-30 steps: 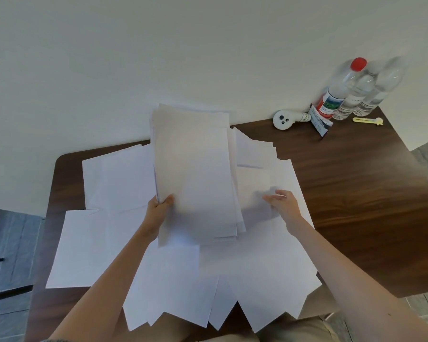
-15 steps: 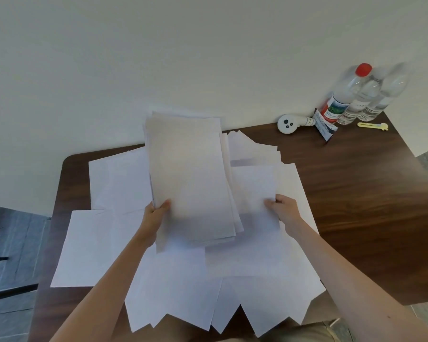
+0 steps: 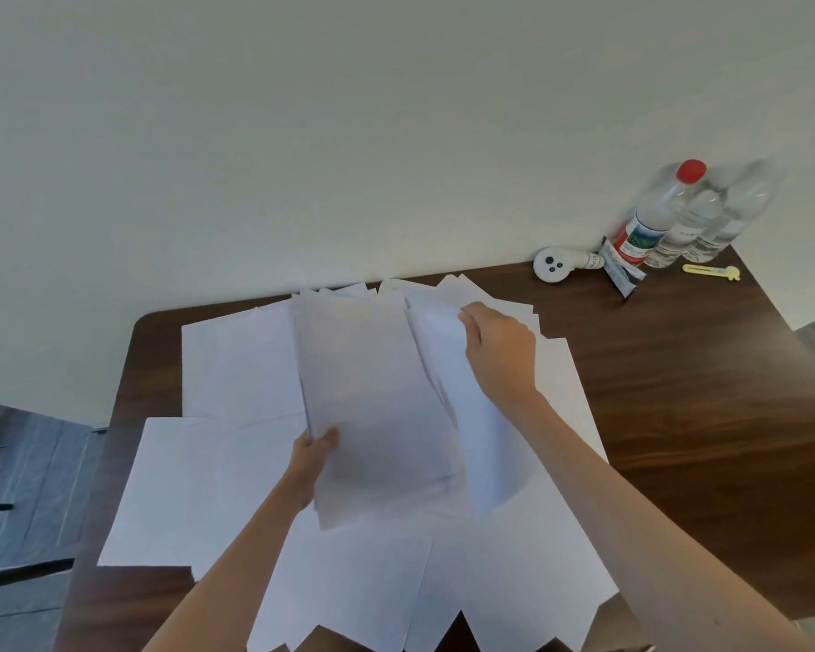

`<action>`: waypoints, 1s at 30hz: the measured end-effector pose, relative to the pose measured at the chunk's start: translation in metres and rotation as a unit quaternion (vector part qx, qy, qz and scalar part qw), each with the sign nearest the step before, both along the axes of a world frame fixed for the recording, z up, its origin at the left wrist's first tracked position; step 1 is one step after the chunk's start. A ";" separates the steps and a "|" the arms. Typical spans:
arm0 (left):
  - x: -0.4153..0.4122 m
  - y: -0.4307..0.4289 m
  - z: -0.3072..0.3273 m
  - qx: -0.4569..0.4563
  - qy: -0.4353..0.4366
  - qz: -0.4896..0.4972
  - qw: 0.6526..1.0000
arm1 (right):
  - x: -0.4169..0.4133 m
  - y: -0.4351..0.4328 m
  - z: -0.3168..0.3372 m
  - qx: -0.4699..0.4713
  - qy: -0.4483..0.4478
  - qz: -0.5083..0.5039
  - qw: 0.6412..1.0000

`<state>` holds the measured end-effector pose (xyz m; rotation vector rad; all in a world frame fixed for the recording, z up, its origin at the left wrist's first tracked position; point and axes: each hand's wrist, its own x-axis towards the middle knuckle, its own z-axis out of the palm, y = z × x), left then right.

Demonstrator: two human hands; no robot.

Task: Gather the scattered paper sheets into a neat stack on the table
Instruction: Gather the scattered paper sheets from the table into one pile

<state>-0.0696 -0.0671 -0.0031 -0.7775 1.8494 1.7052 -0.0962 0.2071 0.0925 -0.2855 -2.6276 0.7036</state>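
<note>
Head view: left hand (image 3: 312, 458) grips paper stack (image 3: 372, 407); right hand (image 3: 499, 355) pinches loose sheet (image 3: 462, 407) alongside.

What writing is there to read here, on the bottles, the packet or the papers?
No text can be read for certain.
Red-capped bottle: printed label, too blurred.
Clear bottles: faint print, too blurred.
Dark packet: white lettering, too small.
White round device: a short dark word on its handle, illegible.
Paper sheets: no print visible.
</note>
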 end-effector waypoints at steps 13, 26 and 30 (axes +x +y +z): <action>-0.009 -0.012 0.004 0.085 -0.065 -0.029 0.994 | -0.037 -0.003 -0.021 -0.304 -0.040 -0.032 0.951; -0.003 -0.017 -0.023 0.069 -0.022 0.003 0.997 | -0.039 -0.043 -0.093 -0.311 -0.247 -0.026 0.917; -0.007 -0.019 -0.024 0.111 -0.055 0.028 0.992 | -0.019 -0.024 -0.098 -0.250 -0.331 -0.056 0.908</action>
